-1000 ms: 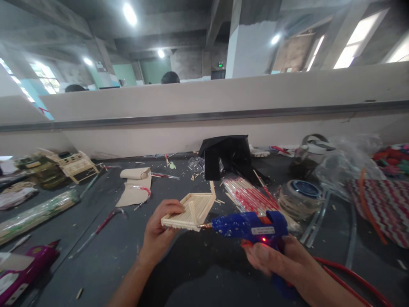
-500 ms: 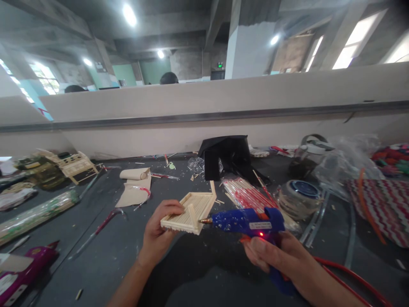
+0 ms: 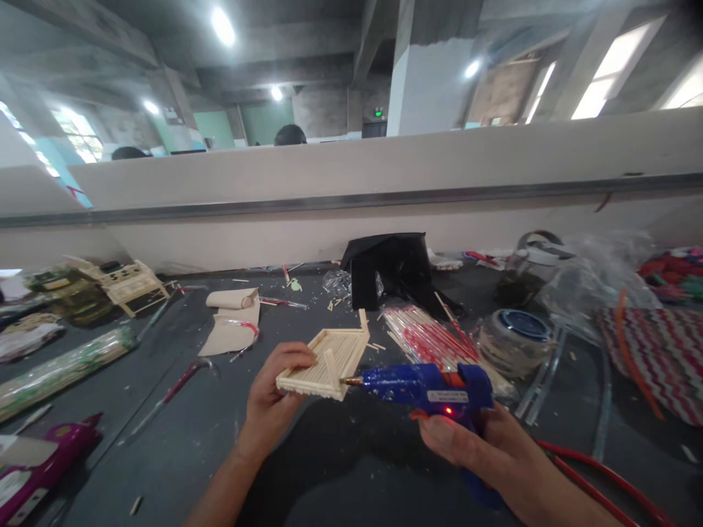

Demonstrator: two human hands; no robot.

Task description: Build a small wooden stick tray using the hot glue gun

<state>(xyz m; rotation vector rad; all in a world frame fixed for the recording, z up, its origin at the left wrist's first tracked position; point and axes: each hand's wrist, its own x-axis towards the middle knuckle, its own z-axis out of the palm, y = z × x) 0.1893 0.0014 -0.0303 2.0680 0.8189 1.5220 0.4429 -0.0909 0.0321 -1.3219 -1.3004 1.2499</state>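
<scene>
My left hand [image 3: 280, 384] is closed round the left end of a small panel of pale wooden sticks [image 3: 343, 351], holding it tilted above the table. Raised strips run along its edges; one short stick stands up near its front corner and another sticks up at the far right corner. In my right hand [image 3: 483, 446] is a blue hot glue gun [image 3: 428, 384], its red light lit. The brass nozzle is at the base of the short upright stick; whether it touches I cannot tell. My palm hides part of the gun's handle.
Behind the panel lies a plastic-wrapped bundle of red-and-white sticks [image 3: 428, 333], with a round tub [image 3: 516, 337] to its right. A black cloth-like piece [image 3: 389, 263] is at the back. Leftward are a beige roll [image 3: 231, 315], a wooden model [image 3: 129, 285] and a purple tool [image 3: 52, 468]. A red cord [image 3: 598, 476] runs lower right.
The glue gun's nozzle has moved slightly up from the panel's front corner to beside the short stick. The panel has tilted a little. Both hands keep their hold.
</scene>
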